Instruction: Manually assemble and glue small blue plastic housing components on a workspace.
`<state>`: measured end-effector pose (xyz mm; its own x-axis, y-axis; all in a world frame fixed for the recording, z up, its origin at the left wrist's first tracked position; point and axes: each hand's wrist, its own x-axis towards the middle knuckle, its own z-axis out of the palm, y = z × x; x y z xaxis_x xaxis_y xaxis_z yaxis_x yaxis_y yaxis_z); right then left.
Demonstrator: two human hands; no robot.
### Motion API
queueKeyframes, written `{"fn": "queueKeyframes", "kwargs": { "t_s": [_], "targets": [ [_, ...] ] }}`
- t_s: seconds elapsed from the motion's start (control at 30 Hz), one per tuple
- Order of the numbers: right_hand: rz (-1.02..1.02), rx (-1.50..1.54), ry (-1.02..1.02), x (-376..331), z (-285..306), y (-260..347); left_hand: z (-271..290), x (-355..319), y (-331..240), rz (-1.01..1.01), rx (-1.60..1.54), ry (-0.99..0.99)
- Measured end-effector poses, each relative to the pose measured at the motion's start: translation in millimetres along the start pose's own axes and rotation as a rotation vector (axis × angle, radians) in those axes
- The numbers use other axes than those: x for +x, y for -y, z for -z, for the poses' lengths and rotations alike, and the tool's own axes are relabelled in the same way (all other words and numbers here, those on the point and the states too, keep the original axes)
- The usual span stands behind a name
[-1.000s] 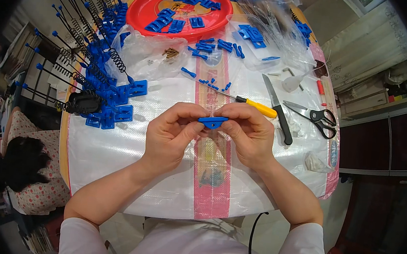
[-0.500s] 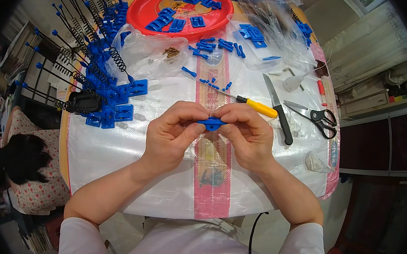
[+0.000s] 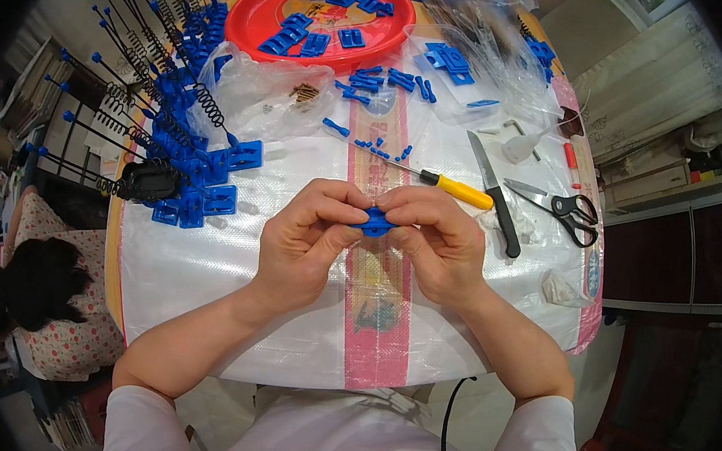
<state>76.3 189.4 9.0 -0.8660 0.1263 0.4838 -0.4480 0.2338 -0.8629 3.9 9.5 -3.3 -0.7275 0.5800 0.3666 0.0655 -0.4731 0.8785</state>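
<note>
A small blue plastic part (image 3: pixel 373 223) is pinched between both hands above the middle of the table. My left hand (image 3: pixel 311 230) grips its left end with thumb and fingers. My right hand (image 3: pixel 435 239) holds the right end the same way, and the fingertips of both hands nearly meet on its far side. Much of the part is hidden by the fingers. Beyond the hands lie several tiny blue pieces (image 3: pixel 374 148) and a blue dumbbell-shaped piece (image 3: pixel 335 127). Just to their right is a screwdriver (image 3: pixel 464 192) with a yellow and black handle.
At right lie a black-handled knife (image 3: pixel 508 227), scissors (image 3: pixel 570 211) and a red marker (image 3: pixel 571 161). A red basin (image 3: pixel 238 21) holding blue parts stands at the back. Blue bases with black springs and rods (image 3: pixel 183 150) crowd the left. A plastic bag holds brown screws (image 3: pixel 305 92).
The blue part has tilted between my fingers, so its face shows differently. Both hands keep their hold in nearly the same place.
</note>
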Motion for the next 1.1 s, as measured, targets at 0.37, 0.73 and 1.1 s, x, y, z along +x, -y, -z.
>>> {"fn": "queueKeyframes", "kwargs": {
  "t_s": [0.37, 0.73, 1.1],
  "targets": [
    [0.052, -0.081, 0.004, 1.3, 1.0, 2.6, -1.3, -1.9, -0.5, -0.008, 0.011, 0.022],
    [0.045, -0.078, 0.004, 1.1, 0.2, 2.8, -0.4, -2.8, 2.2, -0.02, 0.028, 0.019],
    [0.053, -0.081, 0.006, 1.0, 0.1, 3.3, 1.2, -3.1, 2.0, -0.006, 0.038, 0.032]
  ]
}}
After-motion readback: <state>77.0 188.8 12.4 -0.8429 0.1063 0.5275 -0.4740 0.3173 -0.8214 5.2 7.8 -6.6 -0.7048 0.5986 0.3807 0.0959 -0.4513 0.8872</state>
